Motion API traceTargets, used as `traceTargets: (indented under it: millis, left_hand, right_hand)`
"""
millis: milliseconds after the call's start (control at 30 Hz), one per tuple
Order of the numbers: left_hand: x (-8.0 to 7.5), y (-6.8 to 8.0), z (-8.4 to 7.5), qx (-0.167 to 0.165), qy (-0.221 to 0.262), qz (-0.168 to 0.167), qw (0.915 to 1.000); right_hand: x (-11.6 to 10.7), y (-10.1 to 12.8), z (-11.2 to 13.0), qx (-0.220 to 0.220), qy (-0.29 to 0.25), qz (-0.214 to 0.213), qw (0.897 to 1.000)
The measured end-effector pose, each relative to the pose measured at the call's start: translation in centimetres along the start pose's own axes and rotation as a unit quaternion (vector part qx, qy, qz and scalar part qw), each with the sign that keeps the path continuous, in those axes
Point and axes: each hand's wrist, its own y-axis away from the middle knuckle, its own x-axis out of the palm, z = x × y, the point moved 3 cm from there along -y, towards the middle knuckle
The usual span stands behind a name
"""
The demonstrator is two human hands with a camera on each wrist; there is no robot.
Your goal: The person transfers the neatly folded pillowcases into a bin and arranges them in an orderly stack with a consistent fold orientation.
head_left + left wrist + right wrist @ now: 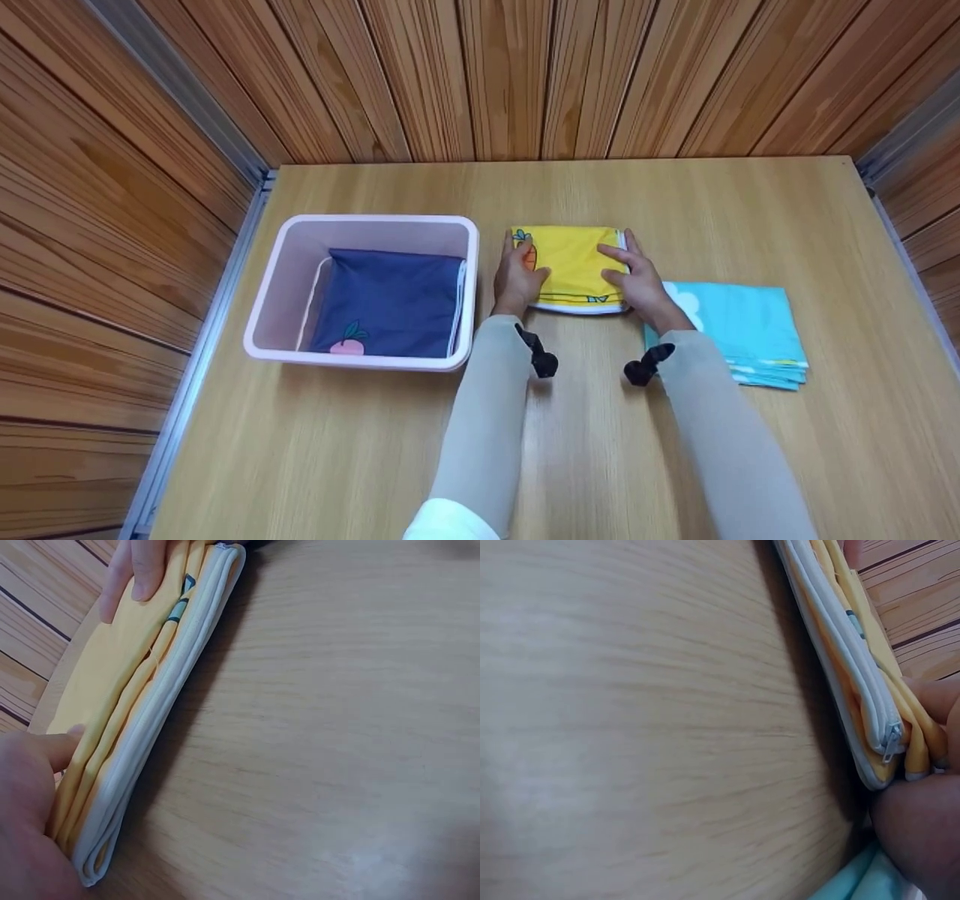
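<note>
A folded yellow pillowcase [571, 262] with a carrot print lies on the table between both hands. My left hand [517, 280] holds its left side, thumb on top. At the opposite side, my right hand [645, 288] grips the edge, with thumb and a finger over the upper face. The left wrist view shows the stacked yellow folds and white zip edge [139, 754] facing me. A zip pull [890, 744] hangs at the right corner in the right wrist view. Fingertips under the pillowcase are hidden.
Left of the hands stands a pale pink bin [360, 363], with folded navy fabric [397, 300] inside. A folded light-blue fabric stack [750, 322] lies partly behind my right wrist. Wood-panelled walls [510, 82] border the table [585, 457].
</note>
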Motion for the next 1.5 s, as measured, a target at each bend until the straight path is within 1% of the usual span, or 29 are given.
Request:
traceTargets:
  millis: [133,400,600,700,833,900,1133,1300,1500]
  left_hand:
    - [0.0,0.1,0.0,0.009,-0.004,-0.005,0.9999]
    - [0.0,0.0,0.0,0.014,0.004,-0.008,0.9999]
    - [-0.1,0.0,-0.4,0.007,0.017,-0.004,0.9998]
    - [-0.1,0.1,-0.7,-0.003,0.030,-0.001,0.9996]
    - [-0.2,0.1,-1.1,-0.017,0.047,0.007,0.9988]
    - [-0.2,0.1,-1.3,-0.017,0.049,0.008,0.9986]
    - [-0.3,0.3,-2.0,0.007,0.024,0.001,0.9997]
    - [-0.2,0.4,-2.6,0.001,0.044,0.005,0.9990]
    - [-0.1,0.5,-3.1,-0.007,0.048,0.005,0.9988]
  right_hand:
    - [0.0,0.0,0.1,0.004,-0.001,-0.003,1.000]
    - [0.0,-0.2,0.3,0.032,-0.006,-0.008,0.999]
    - [-0.2,-0.2,0.5,0.051,-0.027,-0.010,0.998]
    - [-0.3,-0.2,0.7,0.058,-0.038,-0.008,0.998]
    - [-0.4,-0.2,0.9,0.060,-0.048,-0.007,0.997]
    - [-0.5,-0.1,1.1,0.056,-0.050,-0.007,0.997]
    - [-0.9,0.2,1.7,0.028,-0.064,0.001,0.998]
    - [-1.3,0.3,1.9,0.036,-0.050,0.004,0.998]
    - [-1.8,0.3,2.3,0.044,-0.037,0.002,0.998]
